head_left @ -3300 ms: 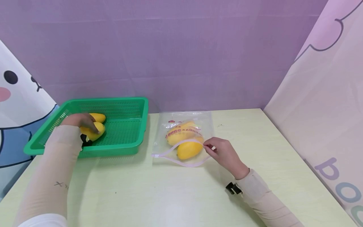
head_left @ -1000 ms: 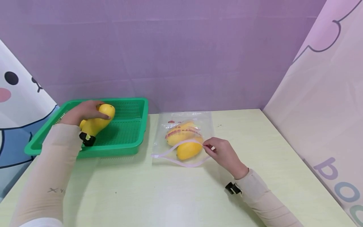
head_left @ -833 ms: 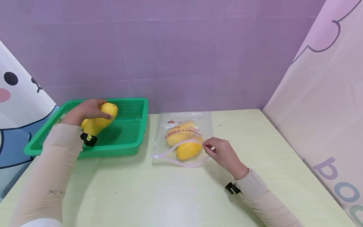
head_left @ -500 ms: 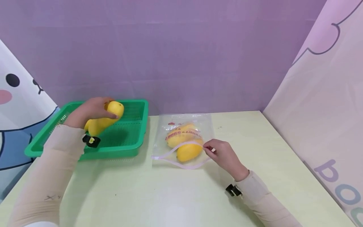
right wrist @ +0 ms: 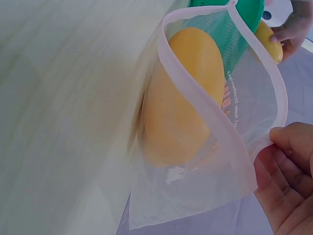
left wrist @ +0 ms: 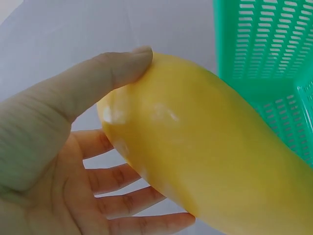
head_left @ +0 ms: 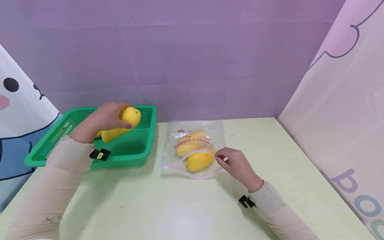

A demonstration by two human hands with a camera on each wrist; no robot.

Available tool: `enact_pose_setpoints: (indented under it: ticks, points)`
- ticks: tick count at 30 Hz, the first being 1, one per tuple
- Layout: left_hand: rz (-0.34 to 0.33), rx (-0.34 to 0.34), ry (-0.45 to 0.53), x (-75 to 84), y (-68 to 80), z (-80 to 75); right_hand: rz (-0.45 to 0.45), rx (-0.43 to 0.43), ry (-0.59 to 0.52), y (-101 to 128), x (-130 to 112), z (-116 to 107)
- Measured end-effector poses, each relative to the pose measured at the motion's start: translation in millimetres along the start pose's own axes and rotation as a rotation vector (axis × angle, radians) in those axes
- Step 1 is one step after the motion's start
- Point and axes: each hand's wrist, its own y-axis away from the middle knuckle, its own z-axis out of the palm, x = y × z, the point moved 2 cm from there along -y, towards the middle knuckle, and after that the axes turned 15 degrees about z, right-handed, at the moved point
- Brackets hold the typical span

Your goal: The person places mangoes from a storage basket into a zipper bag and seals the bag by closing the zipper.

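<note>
Your left arm point(head_left: 45, 196): sleeved, extended forward. Your left hand point(head_left: 105, 120): gripping, thumb point(left wrist: 105, 73) opposite spread fingers point(left wrist: 117, 178). Your right arm point(head_left: 279, 215): sleeved, slanting inward. Your right hand point(head_left: 238, 166): pinching with thumb and fingertips point(head_left: 221, 152).

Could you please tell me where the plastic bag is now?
In the head view, the bag lies near the centre on the table, right of the green basket; the right hand pinches its mouth.
</note>
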Motion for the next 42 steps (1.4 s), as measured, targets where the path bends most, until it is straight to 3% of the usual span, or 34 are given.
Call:
enact_pose_setpoints:
  ticks: [25, 42]
  points:
    - [-0.041, 0.069, 0.016, 31.8, 8.0, 11.9, -0.014, 0.003, 0.004, -1.6, 1.6, 0.1]
    - [0.009, 0.14, 0.006, 56.1, 10.0, 15.5, -0.001, 0.001, 0.004, -0.5, -0.5, -1.6]
